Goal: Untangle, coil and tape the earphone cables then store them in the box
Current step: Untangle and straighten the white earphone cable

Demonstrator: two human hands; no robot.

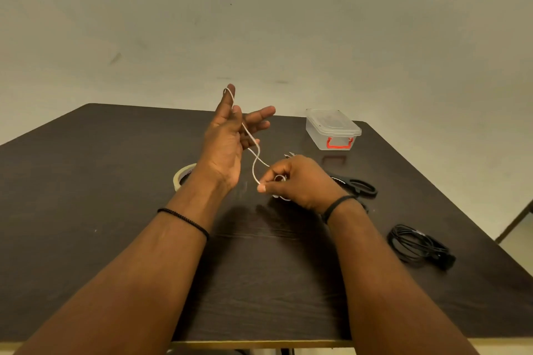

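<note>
Left hand (226, 138) raised, fingers spread and straight, white earphone cable (255, 153) looped over the index fingertip. Right hand (297, 180) at 4 o'clock from it, fingers curled, pinching the cable's lower end. Dark table (115, 210) bare toward 7 o'clock. Cable thin, crossing itself once. Lidded box (331, 128) at 1 o'clock.

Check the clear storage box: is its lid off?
No, the lid sits closed on the clear storage box with the red latch, standing at the far side of the table.
</note>
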